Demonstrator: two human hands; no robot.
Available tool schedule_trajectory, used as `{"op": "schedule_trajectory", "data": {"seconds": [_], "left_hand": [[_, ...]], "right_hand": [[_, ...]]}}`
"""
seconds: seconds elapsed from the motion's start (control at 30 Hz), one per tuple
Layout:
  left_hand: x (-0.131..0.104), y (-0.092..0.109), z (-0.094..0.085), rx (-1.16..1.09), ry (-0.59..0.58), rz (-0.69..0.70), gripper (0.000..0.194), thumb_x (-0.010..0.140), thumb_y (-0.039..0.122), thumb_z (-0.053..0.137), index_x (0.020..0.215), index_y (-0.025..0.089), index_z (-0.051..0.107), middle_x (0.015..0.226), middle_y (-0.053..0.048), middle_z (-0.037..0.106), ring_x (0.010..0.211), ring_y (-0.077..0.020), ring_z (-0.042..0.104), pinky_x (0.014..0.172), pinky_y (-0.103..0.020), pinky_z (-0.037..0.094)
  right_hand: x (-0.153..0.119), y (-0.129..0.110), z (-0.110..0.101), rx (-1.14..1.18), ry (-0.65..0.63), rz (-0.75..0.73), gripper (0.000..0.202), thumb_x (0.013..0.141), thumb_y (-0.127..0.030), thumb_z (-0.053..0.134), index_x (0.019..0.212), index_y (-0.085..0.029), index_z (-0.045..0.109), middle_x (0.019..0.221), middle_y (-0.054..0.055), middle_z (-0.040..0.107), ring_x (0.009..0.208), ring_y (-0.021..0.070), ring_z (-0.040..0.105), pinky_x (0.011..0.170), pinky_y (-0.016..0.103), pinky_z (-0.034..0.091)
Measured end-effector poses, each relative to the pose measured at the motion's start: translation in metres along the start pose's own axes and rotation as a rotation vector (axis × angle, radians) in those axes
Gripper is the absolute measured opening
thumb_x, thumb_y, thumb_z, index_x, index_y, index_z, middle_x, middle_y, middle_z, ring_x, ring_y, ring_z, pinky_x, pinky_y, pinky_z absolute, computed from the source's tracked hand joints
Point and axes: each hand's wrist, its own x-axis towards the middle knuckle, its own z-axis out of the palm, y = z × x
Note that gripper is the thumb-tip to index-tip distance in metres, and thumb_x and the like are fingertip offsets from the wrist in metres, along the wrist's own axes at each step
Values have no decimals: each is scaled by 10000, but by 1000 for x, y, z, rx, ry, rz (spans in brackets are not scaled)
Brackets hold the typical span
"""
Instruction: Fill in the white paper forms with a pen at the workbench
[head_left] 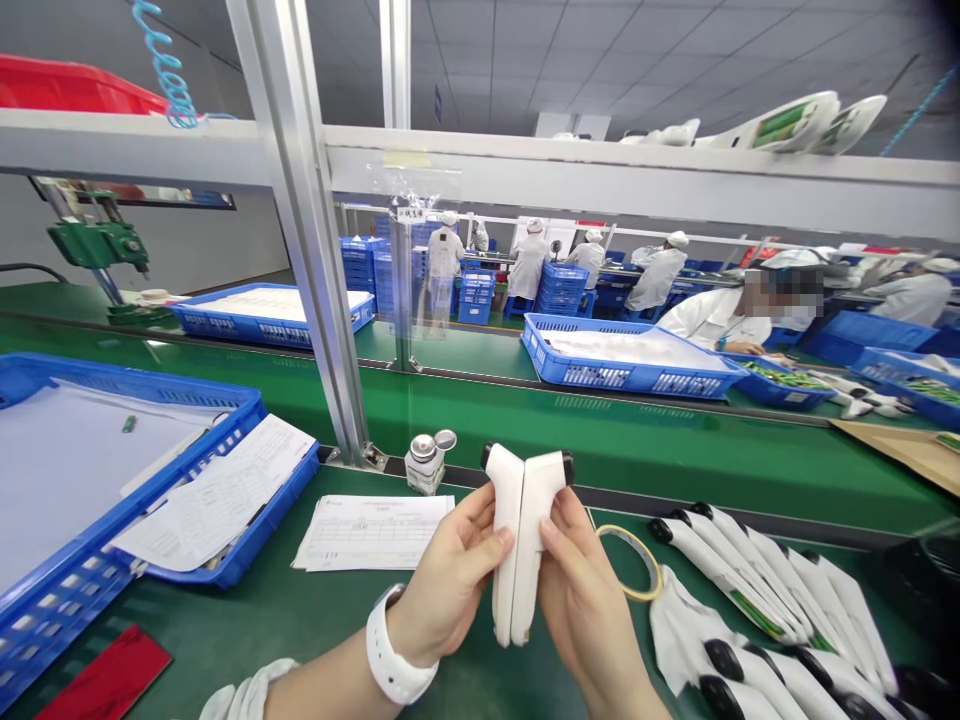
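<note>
In front of me my left hand (442, 585) is closed around a white gun-shaped plastic housing (507, 496) with a black end. A matching white housing (534, 500), its black end facing right, is gripped by my right hand (589, 605). Both housings stand upright side by side, their long edges almost touching or touching. My thumbs press on their near faces, while the other fingers are partly hidden behind. Just right of my right hand lies a roll of yellowish tape (651, 590). Several similar white housings (765, 570) lie in rows at the right.
Left of my hands are printed sheets (367, 533), a small metal-topped bottle (425, 468) and blue trays (251, 400). A metal post (307, 220) rises from the bench edge under a shelf beam (600, 170). Across the green belt (465, 420) a person sits behind another blue tray (630, 375).
</note>
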Motion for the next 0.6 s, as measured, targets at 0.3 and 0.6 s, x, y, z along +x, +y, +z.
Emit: {"op": "schedule_trajectory", "data": {"seconds": [0.3, 0.6], "left_hand": [[0, 1, -2, 20, 3, 3, 447, 808, 146, 605, 1238, 209, 500, 1320, -89, 472, 1248, -237, 412, 1038, -340, 334], [-1, 3, -3, 34, 4, -1, 464, 787, 170, 632, 1229, 223, 503, 1302, -89, 487, 1218, -246, 445, 1016, -351, 358]], "right_hand": [[0, -3, 0, -6, -39, -8, 524, 726, -306, 665, 1225, -311, 506, 1336, 28, 492, 1257, 228, 417, 1037, 422, 356], [-5, -11, 9, -44, -41, -27, 492, 675, -249, 710, 1135, -292, 542, 1198, 42, 597, 1149, 224, 520, 976, 401, 413]]}}
